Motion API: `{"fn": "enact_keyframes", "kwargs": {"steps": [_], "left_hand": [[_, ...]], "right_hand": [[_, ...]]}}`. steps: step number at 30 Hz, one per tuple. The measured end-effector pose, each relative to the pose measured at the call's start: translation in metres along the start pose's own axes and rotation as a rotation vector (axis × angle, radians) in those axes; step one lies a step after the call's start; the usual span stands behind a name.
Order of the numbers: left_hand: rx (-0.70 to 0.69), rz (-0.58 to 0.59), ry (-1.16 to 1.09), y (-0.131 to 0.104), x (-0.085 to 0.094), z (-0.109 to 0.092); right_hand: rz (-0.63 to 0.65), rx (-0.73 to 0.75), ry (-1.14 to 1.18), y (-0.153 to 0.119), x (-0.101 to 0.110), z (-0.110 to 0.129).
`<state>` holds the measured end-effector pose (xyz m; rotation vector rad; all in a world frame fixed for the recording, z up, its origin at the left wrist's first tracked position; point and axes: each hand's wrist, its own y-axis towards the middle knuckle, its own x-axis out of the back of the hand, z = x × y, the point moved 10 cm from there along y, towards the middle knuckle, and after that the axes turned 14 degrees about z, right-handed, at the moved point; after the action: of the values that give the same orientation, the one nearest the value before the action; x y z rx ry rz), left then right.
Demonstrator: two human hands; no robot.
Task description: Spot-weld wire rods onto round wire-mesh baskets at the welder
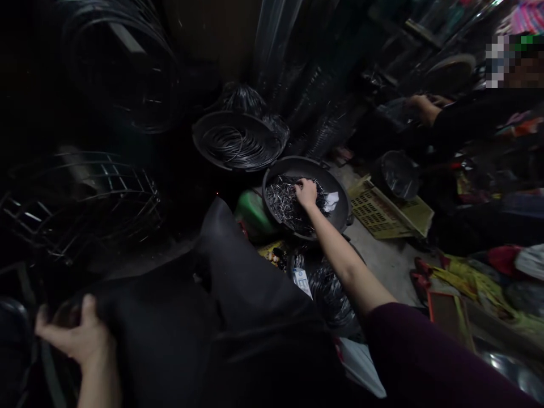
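My right hand (306,193) reaches into a round black basin (341,211) holding a heap of short dark metal pieces (285,203). Its fingers curl down onto the pieces; whether any are between them is too small to tell. A crumpled white scrap (331,202) lies beside the heap, to the right of the hand. At the lower left, my left hand (79,334) is raised with its fingers apart and holds nothing. It is slightly blurred, beside the dark cloth (161,328) over my lap.
Coiled wire fills another basin (198,136) behind. Wire frames (114,175) stand at left. A yellow crate (374,212) sits right of the basin, and a green rounded object (255,214) at its left. Another person's hand (425,107) shows at upper right.
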<state>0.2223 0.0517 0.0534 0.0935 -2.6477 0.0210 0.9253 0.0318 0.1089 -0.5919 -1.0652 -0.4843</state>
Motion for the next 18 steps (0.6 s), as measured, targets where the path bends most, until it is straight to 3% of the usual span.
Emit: {"fn": "enact_keyframes", "kwargs": {"steps": [3, 7, 11, 14, 18], "left_hand": [[0.147, -0.206, -0.049, -0.030, 0.005, 0.013], [0.188, -0.183, -0.031, -0.026, 0.000, 0.015], [0.193, -0.158, -0.003, -0.021, 0.004, 0.017], [0.121, -0.058, -0.009, 0.004, 0.007, 0.002], [0.043, 0.207, -0.126, 0.069, 0.000, -0.024]], "right_hand": [[-0.010, -0.089, -0.028, 0.022, -0.012, -0.024], [-0.001, -0.107, 0.004, 0.037, -0.028, -0.027], [-0.031, -0.142, 0.114, 0.058, -0.022, -0.023], [0.021, -0.171, 0.194, 0.075, -0.028, -0.014], [0.122, -0.156, 0.289, 0.065, -0.052, 0.018]]}}
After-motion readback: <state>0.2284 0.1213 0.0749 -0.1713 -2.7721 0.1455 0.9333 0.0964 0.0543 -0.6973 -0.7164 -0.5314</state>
